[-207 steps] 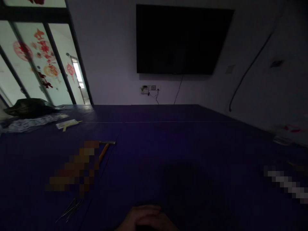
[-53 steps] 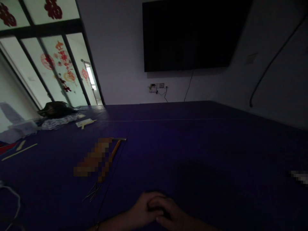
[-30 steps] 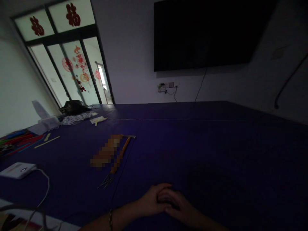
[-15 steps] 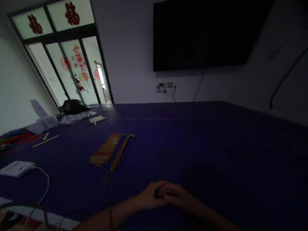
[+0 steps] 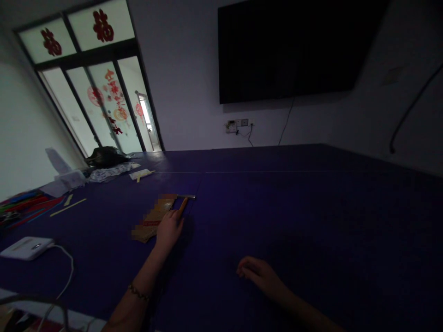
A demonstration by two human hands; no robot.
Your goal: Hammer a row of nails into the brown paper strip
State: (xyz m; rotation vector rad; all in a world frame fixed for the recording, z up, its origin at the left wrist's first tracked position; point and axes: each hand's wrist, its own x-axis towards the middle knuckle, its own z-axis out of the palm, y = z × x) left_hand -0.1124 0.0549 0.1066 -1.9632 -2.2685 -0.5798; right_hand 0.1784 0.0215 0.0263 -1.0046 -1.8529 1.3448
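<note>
My left hand [image 5: 169, 229] reaches out over the purple tabletop, its fingers closed around the orange wooden handle of a small hand rake [image 5: 183, 206]. The handle's upper end sticks out past the fingers; the thin metal tines are hidden under my hand and arm. Beside it lies a brown, partly blurred flat piece [image 5: 147, 230] with a red band, and a short metal bar [image 5: 188, 197] lies at its upper end. My right hand [image 5: 258, 273] rests low on the table with fingers curled in and nothing visible in them.
A white box [image 5: 27, 248] with a white cable lies at left. Coloured strips [image 5: 31, 205], a black bag [image 5: 107, 156] and a white packet [image 5: 140, 174] are along the far left. A wall television [image 5: 297, 50] hangs beyond the purple tabletop [image 5: 277, 198].
My hands were clasped together at the front; they have parted. The left has moved forward and left onto the hand rake, while the right has stayed near its place.
</note>
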